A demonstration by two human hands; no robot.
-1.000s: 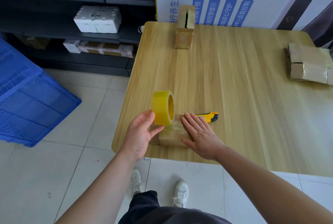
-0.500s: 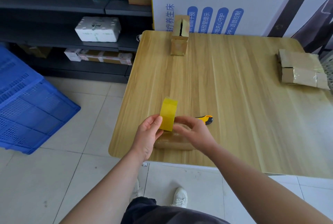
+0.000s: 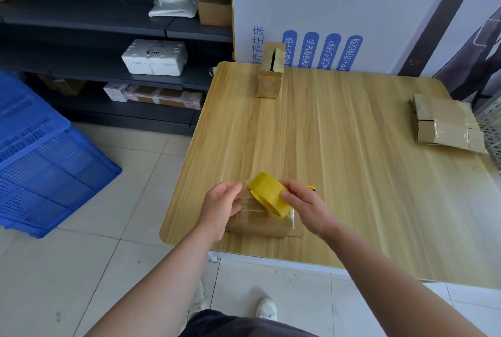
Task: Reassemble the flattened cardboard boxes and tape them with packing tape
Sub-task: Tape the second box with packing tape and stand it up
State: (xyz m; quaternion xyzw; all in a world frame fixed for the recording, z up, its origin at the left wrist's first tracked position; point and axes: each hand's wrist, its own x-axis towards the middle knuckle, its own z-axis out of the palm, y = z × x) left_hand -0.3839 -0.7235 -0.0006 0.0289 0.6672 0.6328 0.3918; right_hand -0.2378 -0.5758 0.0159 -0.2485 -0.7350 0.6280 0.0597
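Two hands work over one small box [image 3: 257, 224] at the near edge of your table [image 3: 352, 160]. Your right hand [image 3: 305, 205] grips the tape roll [image 3: 268, 195], fingers curled over its far side and thumb on the near face, holding it tilted just above the top of the box. Your left hand [image 3: 221, 205] is beside the roll, fingers bent and thumb forward, pinching at what looks like the clear free end of the tape; whether it really has the end between the fingertips, you cannot tell from here. The box lies low and flat-topped under both hands, shiny with tape, one flap sticking out flat on the table at its right. Behind your right hand, a sliver of the orange knife [image 3: 311, 188] peeks out, the rest hidden. At the far edge stands an open box [image 3: 271, 76], upright, with its flaps up. At the right edge, well apart from you, lies a stack of flat boxes [image 3: 444, 122]. On the floor to your left sits a blue crate [image 3: 40, 152], and shelves [image 3: 108, 38] hold parcels.
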